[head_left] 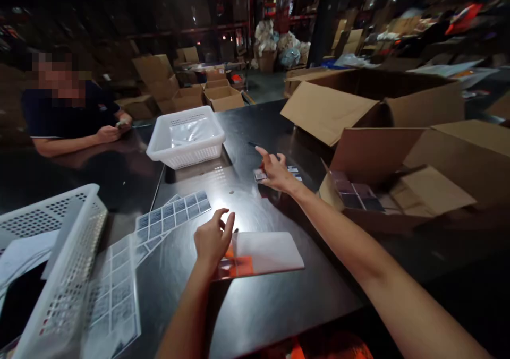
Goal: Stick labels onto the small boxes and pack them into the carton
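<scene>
My left hand (211, 239) is just above the left end of a flat white packet (274, 250) with an orange patch (243, 266). Its thumb and index finger are apart, and I see nothing between them. Farther forward, my right hand (274, 170) is over several small flat pieces with dark print. Its index finger points outward and the others are bent, with nothing visible in its grip. One small piece (260, 175) shows at that hand's left side, another (292, 169) at its right. Whether the right fingers touch them is unclear.
Sheets of printed labels (173, 215) lie left on the metal table (274, 306). A white basket (187, 160) with clear bags stands behind, another (93, 205) at left. Right, an open carton (374, 136) holds small boxes (358, 194); a larger carton (330, 109) is behind. Another person (67, 120) sits opposite.
</scene>
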Action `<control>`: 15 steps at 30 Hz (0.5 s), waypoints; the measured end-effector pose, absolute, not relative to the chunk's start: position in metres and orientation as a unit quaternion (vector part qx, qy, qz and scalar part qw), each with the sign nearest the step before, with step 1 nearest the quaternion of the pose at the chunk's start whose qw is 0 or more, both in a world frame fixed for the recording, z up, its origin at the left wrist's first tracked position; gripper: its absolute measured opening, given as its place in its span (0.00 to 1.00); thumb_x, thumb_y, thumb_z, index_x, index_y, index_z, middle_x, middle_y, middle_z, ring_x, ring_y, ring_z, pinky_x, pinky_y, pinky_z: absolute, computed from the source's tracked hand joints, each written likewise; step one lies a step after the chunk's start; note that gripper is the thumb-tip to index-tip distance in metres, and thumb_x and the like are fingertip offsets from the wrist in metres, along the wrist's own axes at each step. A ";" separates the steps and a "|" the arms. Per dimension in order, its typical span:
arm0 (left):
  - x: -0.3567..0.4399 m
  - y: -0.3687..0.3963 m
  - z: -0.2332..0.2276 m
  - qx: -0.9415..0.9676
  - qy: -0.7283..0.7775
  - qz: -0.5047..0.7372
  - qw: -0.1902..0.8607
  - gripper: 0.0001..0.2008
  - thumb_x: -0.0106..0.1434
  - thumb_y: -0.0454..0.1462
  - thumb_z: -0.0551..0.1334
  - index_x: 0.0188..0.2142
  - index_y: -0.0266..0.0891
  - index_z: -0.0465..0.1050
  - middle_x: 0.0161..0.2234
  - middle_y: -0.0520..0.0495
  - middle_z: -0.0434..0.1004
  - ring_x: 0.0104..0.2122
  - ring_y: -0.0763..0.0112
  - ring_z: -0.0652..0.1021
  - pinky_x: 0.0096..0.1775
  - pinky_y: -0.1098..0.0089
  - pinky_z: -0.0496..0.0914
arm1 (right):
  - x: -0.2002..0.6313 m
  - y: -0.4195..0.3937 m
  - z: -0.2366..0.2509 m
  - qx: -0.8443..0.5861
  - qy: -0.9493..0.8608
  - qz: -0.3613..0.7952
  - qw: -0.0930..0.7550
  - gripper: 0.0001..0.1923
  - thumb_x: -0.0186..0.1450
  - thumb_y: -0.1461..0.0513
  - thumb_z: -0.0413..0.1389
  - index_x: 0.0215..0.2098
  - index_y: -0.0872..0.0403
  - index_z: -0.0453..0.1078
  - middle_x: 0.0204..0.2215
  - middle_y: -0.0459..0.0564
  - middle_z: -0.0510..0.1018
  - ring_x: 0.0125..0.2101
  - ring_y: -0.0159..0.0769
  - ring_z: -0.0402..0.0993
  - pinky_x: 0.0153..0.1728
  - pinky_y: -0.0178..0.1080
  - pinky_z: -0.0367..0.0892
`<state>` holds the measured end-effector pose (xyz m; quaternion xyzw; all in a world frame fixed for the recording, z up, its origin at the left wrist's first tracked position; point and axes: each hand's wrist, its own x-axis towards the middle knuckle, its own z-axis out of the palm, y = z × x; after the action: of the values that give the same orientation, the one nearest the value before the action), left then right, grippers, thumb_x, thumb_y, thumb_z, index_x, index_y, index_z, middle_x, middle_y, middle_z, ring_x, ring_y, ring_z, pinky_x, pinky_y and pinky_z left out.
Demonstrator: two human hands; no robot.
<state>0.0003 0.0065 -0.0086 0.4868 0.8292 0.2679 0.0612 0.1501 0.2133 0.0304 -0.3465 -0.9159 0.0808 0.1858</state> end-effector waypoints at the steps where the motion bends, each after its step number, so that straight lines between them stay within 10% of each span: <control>1: -0.001 0.006 -0.009 0.473 0.811 0.330 0.097 0.18 0.67 0.47 0.58 0.50 0.43 0.77 0.31 0.48 0.82 0.23 0.70 0.75 0.31 0.70 0.62 | 0.151 0.198 0.028 -0.313 -0.923 0.074 0.211 0.48 0.56 0.70 0.61 0.70 0.57 0.43 0.48 0.57 0.78 0.56 0.48 0.69 0.65 0.62 0.43; 8: 0.002 0.007 -0.012 0.420 0.681 0.528 0.287 0.29 0.50 0.50 0.71 0.50 0.39 0.75 0.40 0.46 0.80 0.18 0.82 0.65 0.21 0.75 0.58 | 0.165 0.110 0.004 -0.060 -0.903 0.034 0.424 0.22 0.66 0.67 0.55 0.55 0.47 0.58 0.45 0.50 0.78 0.54 0.44 0.71 0.61 0.58 0.53; 15: 0.008 0.001 -0.010 0.497 0.656 0.524 0.219 0.26 0.50 0.39 0.72 0.50 0.45 0.77 0.42 0.51 0.80 0.16 0.87 0.56 0.18 0.77 0.52 | 0.211 0.111 0.030 -0.143 -0.767 0.345 0.521 0.15 0.65 0.55 0.64 0.46 0.46 0.66 0.51 0.53 0.72 0.57 0.46 0.69 0.56 0.52 0.68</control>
<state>0.0085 0.0013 -0.0101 0.4966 0.6561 0.5243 0.2193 0.2107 0.1114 0.0300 -0.1429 -0.7675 0.3451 0.5210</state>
